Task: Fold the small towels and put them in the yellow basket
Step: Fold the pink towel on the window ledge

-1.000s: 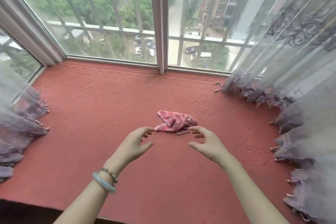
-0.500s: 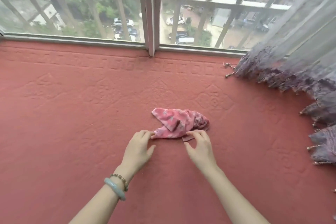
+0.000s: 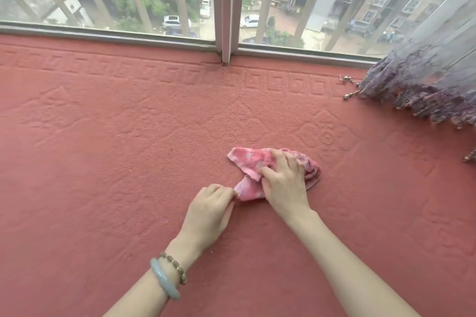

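A small pink patterned towel (image 3: 251,162) lies crumpled on the red carpet (image 3: 128,149), right of centre. My left hand (image 3: 210,210) pinches the towel's near-left corner between thumb and fingers. Over the towel's middle lies my right hand (image 3: 283,183), fingers curled into the cloth, hiding much of it. The yellow basket is not in view.
A window (image 3: 226,8) with bars and a metal frame runs along the carpet's far edge. A purple beaded curtain (image 3: 425,85) drapes onto the carpet at the far right. The left wrist wears a pale bangle and a bead bracelet (image 3: 167,275).
Both hands have moved forward from hovering near the towel to gripping it. The right hand has slid over its middle. The camera has tilted down and closer.
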### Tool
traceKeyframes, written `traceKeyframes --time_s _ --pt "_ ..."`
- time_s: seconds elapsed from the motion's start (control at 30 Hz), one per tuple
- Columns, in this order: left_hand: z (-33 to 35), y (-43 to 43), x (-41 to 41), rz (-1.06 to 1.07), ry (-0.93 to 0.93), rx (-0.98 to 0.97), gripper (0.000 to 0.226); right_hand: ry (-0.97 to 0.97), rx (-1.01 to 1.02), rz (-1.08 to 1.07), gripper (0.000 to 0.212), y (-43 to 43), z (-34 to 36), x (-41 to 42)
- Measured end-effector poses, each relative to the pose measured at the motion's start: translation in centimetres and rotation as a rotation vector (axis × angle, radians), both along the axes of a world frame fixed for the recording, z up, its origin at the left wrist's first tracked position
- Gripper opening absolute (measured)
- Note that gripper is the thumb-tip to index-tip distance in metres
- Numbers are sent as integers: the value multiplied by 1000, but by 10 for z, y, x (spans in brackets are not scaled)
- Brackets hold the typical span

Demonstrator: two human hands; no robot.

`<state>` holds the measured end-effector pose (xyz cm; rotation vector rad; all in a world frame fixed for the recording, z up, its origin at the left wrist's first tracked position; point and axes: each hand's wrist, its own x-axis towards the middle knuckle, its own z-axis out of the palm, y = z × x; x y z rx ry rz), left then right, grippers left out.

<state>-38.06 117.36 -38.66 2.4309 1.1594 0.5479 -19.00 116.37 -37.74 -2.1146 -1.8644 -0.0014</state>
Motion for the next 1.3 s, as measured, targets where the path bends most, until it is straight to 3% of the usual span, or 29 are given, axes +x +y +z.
traceKeyframes --time_s 0.13,0.2,0.27,0.37,0.47,0.57,0.73,0.83,0.9,0.97,1.17,1.3 --pt "16 -11 -22 -8 -35 -40 6 360 47 -86 4 -8 41 9" --pt "25 -12 -35 68 -93 -97 6 541 -14 -92 1 -21 57 11" --pt "34 -14 -45 163 -143 -159 14 602 -96 -72 3 -39 61 7" --pt "43 -18 -49 134 -142 -94 7 389 -167 115 30 -66 56 -1" --pt "35 -27 -49 -92 -26 -26 15 273 -415 318 53 -80 45 -3" --pt "21 -36 -49 -231 63 -21 16 303 -420 312 49 -75 47 -1" --pt "8 -49 -52 -194 70 -81 15 250 -295 357 38 -46 40 -10" --pt "7 -54 -54 -143 74 -106 17 91 -345 504 35 -47 21 -30" --pt "8 -56 -54 -127 81 -103 17 -40 -403 582 51 -51 12 -37" --pt "9 -56 -54 -119 90 -93 18 -102 -365 590 48 -51 9 -37" --pt "18 -58 -54 -101 101 -86 15 -28 -191 639 11 -54 13 -21" --pt "43 -55 -56 26 5 -93 16 148 -109 525 13 -57 47 -8"
